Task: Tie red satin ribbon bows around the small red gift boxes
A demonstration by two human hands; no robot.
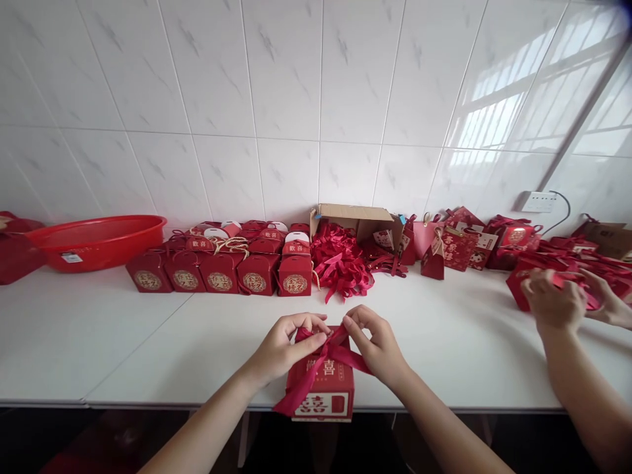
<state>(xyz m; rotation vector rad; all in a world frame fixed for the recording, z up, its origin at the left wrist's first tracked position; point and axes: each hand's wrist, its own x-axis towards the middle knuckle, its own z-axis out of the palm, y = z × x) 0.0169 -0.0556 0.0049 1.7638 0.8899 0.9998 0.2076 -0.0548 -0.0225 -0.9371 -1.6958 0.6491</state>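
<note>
A red gift box [320,382] with gold lettering stands at the table's front edge, straight ahead of me. Across its top lies a dark pink ribbon [302,390], crossed at the middle, one tail hanging down the front. My left hand [286,345] pinches the ribbon at the box's upper left, thumb near the crossing. At the upper right my right hand [378,342] pinches another part of the ribbon between thumb and fingers. The exact shape of the loop between the fingertips is partly hidden.
Rows of red boxes [224,271] stand behind, beside a red basin [99,240]. A cardboard carton [353,214] spills a heap of ribbons [340,260]. Small red gift bags [457,247] lean by the wall. At right, another person's hands [557,299] handle a red box.
</note>
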